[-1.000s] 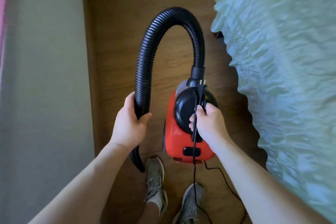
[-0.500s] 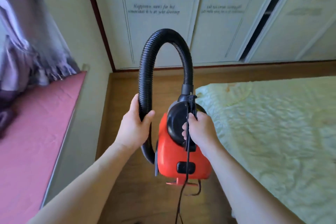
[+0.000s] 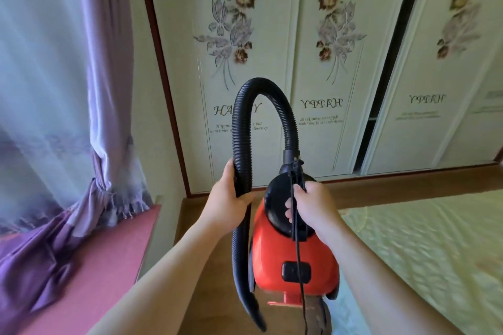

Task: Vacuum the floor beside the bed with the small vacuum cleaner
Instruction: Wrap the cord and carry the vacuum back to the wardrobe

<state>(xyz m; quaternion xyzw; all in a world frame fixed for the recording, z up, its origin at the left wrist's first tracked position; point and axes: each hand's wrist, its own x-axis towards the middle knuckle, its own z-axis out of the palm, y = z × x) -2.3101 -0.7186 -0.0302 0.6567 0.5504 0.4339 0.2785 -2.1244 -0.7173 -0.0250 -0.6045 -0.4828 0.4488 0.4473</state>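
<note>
I hold a small red vacuum cleaner [image 3: 296,255] in the air in front of me, above the wooden floor [image 3: 217,304] beside the bed [image 3: 424,247]. My right hand [image 3: 313,209] grips its black top handle together with the black power cord [image 3: 299,266], which hangs down over the body. A black ribbed hose [image 3: 242,133] arches up from the top and comes down on the left. My left hand [image 3: 226,204] grips that hose partway down. The hose's nozzle end [image 3: 255,313] hangs below, beside the red body.
A pink window seat [image 3: 89,266] with purple curtains [image 3: 68,117] lies on the left. White wardrobe doors [image 3: 326,62] with flower prints close off the far end of the narrow floor strip; one gap between doors [image 3: 392,62] is dark. The pale green bedspread fills the right.
The view has tilted up from the floor and my shoes to the wardrobe and curtains. Both hands keep the same grips, and the vacuum sits lower in view.
</note>
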